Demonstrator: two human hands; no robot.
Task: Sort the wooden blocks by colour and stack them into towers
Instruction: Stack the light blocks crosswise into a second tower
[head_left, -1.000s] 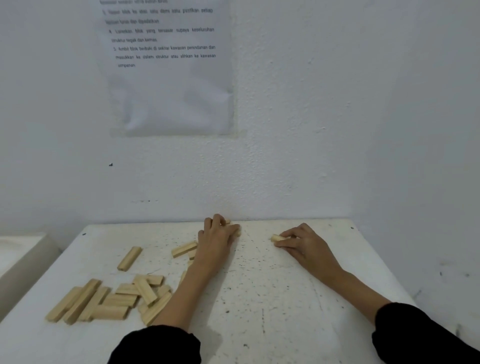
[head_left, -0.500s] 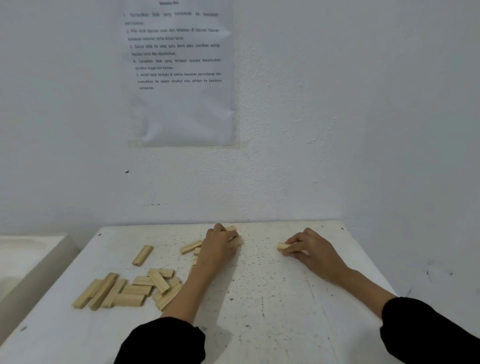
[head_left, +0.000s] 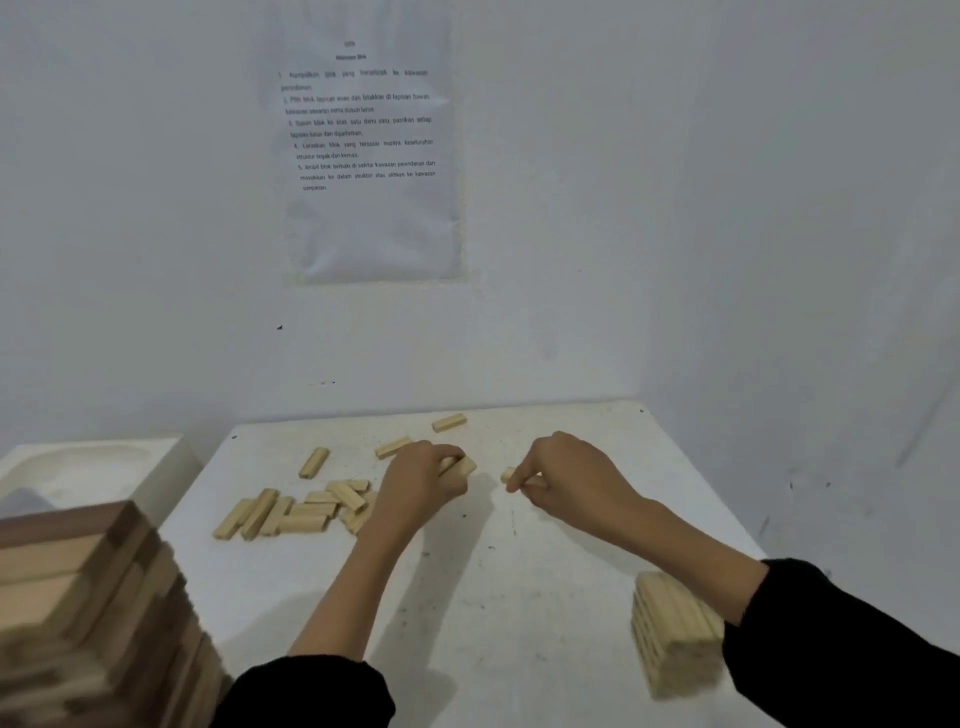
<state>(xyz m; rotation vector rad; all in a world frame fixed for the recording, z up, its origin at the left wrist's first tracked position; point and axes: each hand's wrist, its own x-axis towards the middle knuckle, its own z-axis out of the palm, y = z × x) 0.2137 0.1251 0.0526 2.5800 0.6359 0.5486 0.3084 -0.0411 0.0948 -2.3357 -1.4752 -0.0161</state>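
Light wooden blocks lie on a white table (head_left: 519, 597). My left hand (head_left: 423, 480) grips a light block (head_left: 465, 466) near the table's far middle. My right hand (head_left: 563, 475) pinches another light block (head_left: 508, 474) just to its right. A loose pile of light blocks (head_left: 301, 509) lies left of my left arm. Single blocks lie at the back: one (head_left: 314, 462) on the left, one (head_left: 392, 447) just past my left hand, one (head_left: 449, 422) near the wall. A light block tower (head_left: 675, 639) stands near right, partly behind my right sleeve. A blurred tower of mixed dark and light blocks (head_left: 88, 613) stands at near left.
A white wall rises directly behind the table, with a printed sheet (head_left: 369, 156) taped on it. A white moulded tray-like surface (head_left: 88, 467) sits left of the table, lower down. The table's right edge runs diagonally past my right arm.
The view has dropped and shifted, so both towers near me now show. Both hands have drawn back from the wall with their blocks, uncovering a single block near the wall.
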